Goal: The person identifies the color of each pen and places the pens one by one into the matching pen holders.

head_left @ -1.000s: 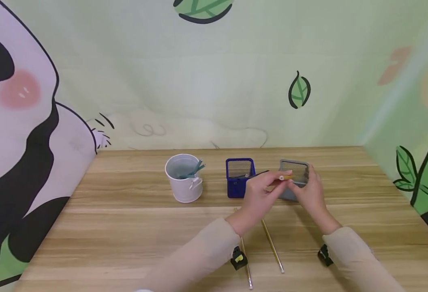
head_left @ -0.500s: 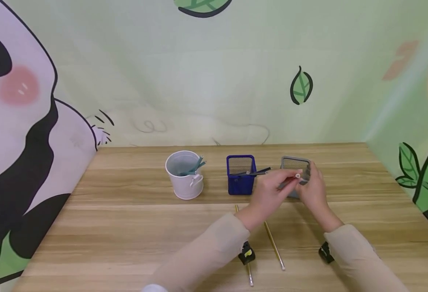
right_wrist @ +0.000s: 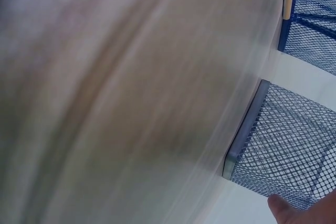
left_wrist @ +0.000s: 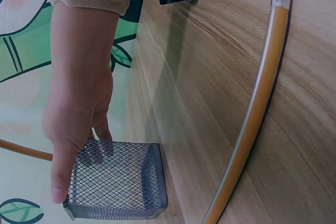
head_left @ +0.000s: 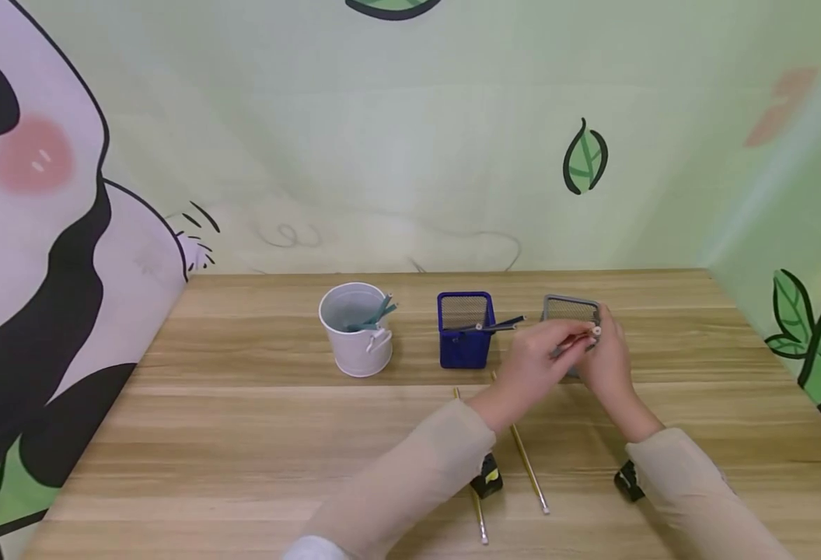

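Note:
My left hand [head_left: 532,358] pinches a pencil, whose pale round end [head_left: 596,331] points toward me over the grey mesh pen holder. My right hand [head_left: 608,369] grips that pen holder [head_left: 570,299] by its right side. In the left wrist view, a finger of this hand lies along the edge of the mesh holder [left_wrist: 118,182], and an orange pencil [left_wrist: 26,150] passes behind the hand. The right wrist view catches a fingertip [right_wrist: 281,205] against the mesh holder [right_wrist: 289,140]. The left hand covers much of the holder's front in the head view.
Left of the grey holder stands a blue mesh pen holder [head_left: 463,351] with dark pencils [head_left: 504,324] leaning out. Farther left is a white bucket [head_left: 360,354] containing teal pencils [head_left: 384,308]. Two yellow pencils, one nearer the right [head_left: 531,470], one lower [head_left: 479,517], lie on the wooden table.
My left hand has moved right with the pencil, bringing its end close to the right hand. The right hand stays at the grey pen holder. The head view has tilted slightly.

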A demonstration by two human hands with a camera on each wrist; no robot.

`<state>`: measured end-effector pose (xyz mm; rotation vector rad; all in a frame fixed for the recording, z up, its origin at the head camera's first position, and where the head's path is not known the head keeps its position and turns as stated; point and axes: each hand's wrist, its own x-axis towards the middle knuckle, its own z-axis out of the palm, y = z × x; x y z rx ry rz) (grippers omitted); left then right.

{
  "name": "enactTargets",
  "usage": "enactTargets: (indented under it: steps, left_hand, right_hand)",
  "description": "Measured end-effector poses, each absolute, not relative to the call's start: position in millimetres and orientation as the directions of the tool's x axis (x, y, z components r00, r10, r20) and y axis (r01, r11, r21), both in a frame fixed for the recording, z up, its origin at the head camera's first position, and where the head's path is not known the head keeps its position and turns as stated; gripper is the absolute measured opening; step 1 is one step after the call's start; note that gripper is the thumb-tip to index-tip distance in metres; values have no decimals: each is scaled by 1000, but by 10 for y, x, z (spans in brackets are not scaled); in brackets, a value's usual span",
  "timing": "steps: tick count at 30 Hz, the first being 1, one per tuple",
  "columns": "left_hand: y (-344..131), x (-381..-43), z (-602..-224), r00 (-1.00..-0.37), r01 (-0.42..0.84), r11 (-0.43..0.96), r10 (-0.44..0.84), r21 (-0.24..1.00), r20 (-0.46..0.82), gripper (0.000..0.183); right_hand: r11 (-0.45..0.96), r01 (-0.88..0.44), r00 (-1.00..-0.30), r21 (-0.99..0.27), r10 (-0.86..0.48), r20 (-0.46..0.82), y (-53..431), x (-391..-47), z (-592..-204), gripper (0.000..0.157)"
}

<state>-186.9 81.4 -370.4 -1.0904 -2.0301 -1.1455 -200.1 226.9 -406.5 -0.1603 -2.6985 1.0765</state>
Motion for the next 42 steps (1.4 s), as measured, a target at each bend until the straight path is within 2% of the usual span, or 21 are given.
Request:
enactTargets:
  steps: [6,19,24,33,42]
  left_hand:
    - [847,-1887,-3724,-545,836,320,384,446,746,13]
    - [881,-1926,-3812,-574,815,364,398,451,716,17]
    - [899,-1946,-3838,-618,783,394,411,481,670,16]
    - [950,-1997,-3834,-752,657,466,357,592,553,17]
    - [966,-2002,-3824,-784,617,525,340,586,520,17]
  right_hand:
    - [724,15,-966,-689,189,179,2272,-2008,-4056,66]
    - [757,-13,-954,-654,186,235,2278,-2051,-4132,63]
    - [731,-27,-956,-681,180,231,2288,-2031,-4136,69]
    - [709,-55,-955,-703,168,244,2291,-2018,-4133,78]
    - [690,-49,-954,-722,182,238,2288,-2007,-4128,79]
